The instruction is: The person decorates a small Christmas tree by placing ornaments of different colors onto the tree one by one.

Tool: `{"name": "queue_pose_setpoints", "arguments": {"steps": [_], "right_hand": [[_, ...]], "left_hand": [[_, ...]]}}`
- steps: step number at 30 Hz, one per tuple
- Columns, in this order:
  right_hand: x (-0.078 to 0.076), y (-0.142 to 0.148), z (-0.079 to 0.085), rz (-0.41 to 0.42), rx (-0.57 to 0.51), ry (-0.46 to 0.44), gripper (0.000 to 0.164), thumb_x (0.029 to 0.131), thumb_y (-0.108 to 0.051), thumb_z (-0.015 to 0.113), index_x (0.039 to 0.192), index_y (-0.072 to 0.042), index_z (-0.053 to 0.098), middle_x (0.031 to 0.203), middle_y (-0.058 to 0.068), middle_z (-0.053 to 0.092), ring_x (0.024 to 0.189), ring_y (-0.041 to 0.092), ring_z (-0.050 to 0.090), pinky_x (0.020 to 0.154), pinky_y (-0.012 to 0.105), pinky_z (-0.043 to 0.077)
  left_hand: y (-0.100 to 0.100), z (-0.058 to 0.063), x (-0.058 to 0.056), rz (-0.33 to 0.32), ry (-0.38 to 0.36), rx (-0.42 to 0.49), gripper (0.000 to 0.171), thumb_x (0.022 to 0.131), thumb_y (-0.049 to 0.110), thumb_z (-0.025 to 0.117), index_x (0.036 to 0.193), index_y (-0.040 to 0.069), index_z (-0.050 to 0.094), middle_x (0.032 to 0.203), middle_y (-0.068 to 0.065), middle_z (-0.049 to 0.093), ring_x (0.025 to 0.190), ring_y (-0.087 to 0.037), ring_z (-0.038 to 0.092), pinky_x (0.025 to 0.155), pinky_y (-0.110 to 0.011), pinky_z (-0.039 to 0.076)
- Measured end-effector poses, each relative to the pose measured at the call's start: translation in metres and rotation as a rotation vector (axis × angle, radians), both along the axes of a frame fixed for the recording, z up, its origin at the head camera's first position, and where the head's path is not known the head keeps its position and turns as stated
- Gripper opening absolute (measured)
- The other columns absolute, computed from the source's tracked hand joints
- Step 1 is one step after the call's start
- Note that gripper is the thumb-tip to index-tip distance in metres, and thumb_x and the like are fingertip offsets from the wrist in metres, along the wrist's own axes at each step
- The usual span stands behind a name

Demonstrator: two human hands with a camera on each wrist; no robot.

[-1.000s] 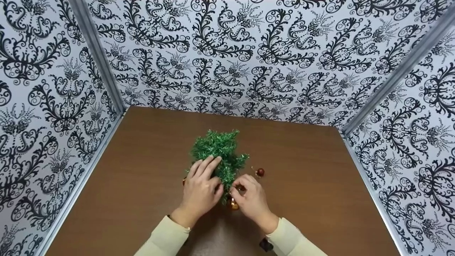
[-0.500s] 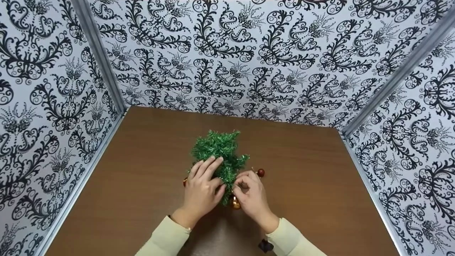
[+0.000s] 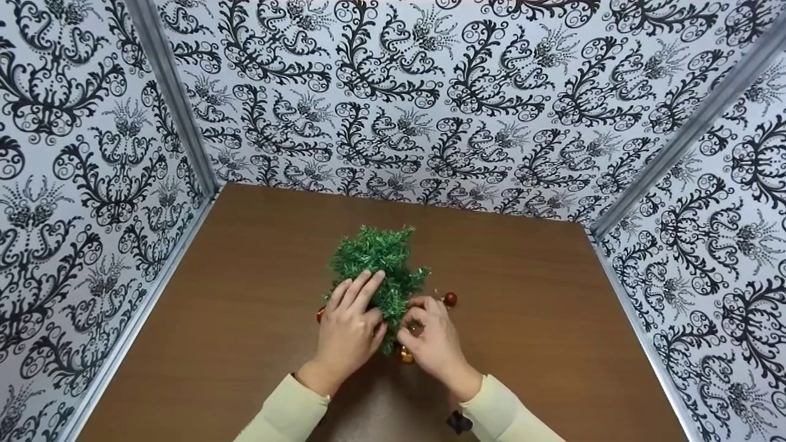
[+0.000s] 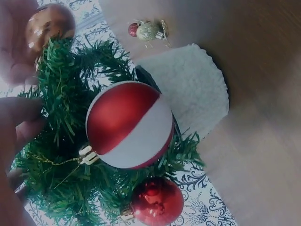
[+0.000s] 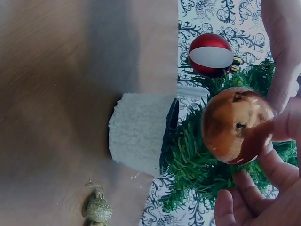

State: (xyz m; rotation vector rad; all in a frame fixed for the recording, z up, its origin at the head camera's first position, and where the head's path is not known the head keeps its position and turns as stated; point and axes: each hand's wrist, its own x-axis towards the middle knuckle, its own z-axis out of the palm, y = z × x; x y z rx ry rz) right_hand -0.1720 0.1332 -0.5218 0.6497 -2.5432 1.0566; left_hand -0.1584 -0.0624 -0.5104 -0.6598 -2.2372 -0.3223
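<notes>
A small artificial Christmas tree (image 3: pixel 374 248) with green tinsel needles stands in a white fuzzy pot (image 5: pixel 138 134). My left hand (image 3: pixel 350 325) lies over its near left side, the longer fingers spread on the needles. Its thumb and index finger pinch a branch (image 4: pixel 59 89). My right hand (image 3: pixel 433 341) holds a shiny copper-gold Christmas ball (image 5: pixel 237 126) by its top, against the tree's near right side; the hanger is hidden behind ball and fingers. A red-and-white ball (image 4: pixel 129 125) and a plain red ball (image 4: pixel 157 201) hang on the tree's left side.
Right of the tree, a small red ball (image 3: pixel 451 299) and a gold glitter ball (image 4: pixel 148 31) lie on the brown table (image 3: pixel 522 294). Patterned panels (image 3: pixel 393 92) enclose the back and sides. A dark object (image 3: pixel 459 422) shows by the right cuff.
The right fingers shift slightly at the branch, and the copper-gold ball moves a little with them. My left hand and the tree stay almost still.
</notes>
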Motion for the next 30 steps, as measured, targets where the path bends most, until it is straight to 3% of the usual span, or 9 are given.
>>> {"name": "queue_pose_setpoints", "arguments": {"steps": [7,12,17,21,26,30], "right_hand": [[0.003,0.002,0.004,-0.004,0.042,-0.024,0.006,0.076,-0.014,0.070,0.078,-0.019,0.066,0.117,0.001,0.061,0.108,0.023,0.054,0.081,0.043,0.050],[0.005,0.003,0.006,-0.007,0.045,0.004,0.011,0.079,-0.015,0.070,0.079,-0.023,0.064,0.120,-0.002,0.060,0.108,0.020,0.053,0.078,0.042,0.051],[0.005,0.004,0.004,0.012,0.030,0.033,0.013,0.080,-0.014,0.071,0.081,-0.024,0.062,0.122,-0.002,0.060,0.112,0.019,0.053,0.080,0.041,0.052],[0.006,0.005,0.003,0.019,0.006,0.041,0.012,0.081,-0.014,0.071,0.084,-0.022,0.064,0.122,-0.003,0.060,0.112,0.018,0.053,0.080,0.041,0.052],[0.006,0.012,0.004,0.030,-0.056,0.060,0.014,0.083,-0.012,0.073,0.090,-0.020,0.065,0.120,-0.003,0.061,0.109,0.018,0.054,0.078,0.040,0.051],[-0.003,0.025,0.000,0.026,-0.107,0.086,0.021,0.083,-0.005,0.072,0.100,-0.016,0.065,0.117,0.000,0.063,0.104,0.017,0.057,0.080,0.039,0.051]], "left_hand": [[-0.004,0.003,0.001,-0.049,-0.036,0.032,0.022,0.077,0.027,0.081,0.070,0.014,0.065,0.149,-0.012,0.047,0.140,-0.031,0.039,0.112,-0.050,0.029],[-0.004,0.004,0.001,-0.052,-0.070,0.043,0.030,0.077,0.035,0.080,0.082,0.013,0.060,0.150,-0.011,0.046,0.141,-0.028,0.038,0.112,-0.049,0.028],[-0.002,0.005,0.000,-0.046,-0.081,0.066,0.051,0.077,0.046,0.079,0.110,0.009,0.065,0.149,-0.010,0.047,0.140,-0.027,0.038,0.112,-0.049,0.028],[-0.002,0.007,-0.001,-0.038,-0.094,0.076,0.071,0.077,0.050,0.079,0.133,0.009,0.060,0.150,-0.011,0.045,0.141,-0.028,0.037,0.111,-0.052,0.030],[-0.001,0.007,0.000,-0.005,-0.133,0.057,0.073,0.077,0.055,0.079,0.133,0.012,0.062,0.153,-0.013,0.040,0.143,-0.031,0.033,0.111,-0.053,0.030],[-0.001,0.006,-0.002,0.007,-0.135,0.055,0.076,0.074,0.060,0.079,0.131,0.012,0.064,0.155,-0.015,0.037,0.144,-0.033,0.031,0.111,-0.053,0.030]]}}
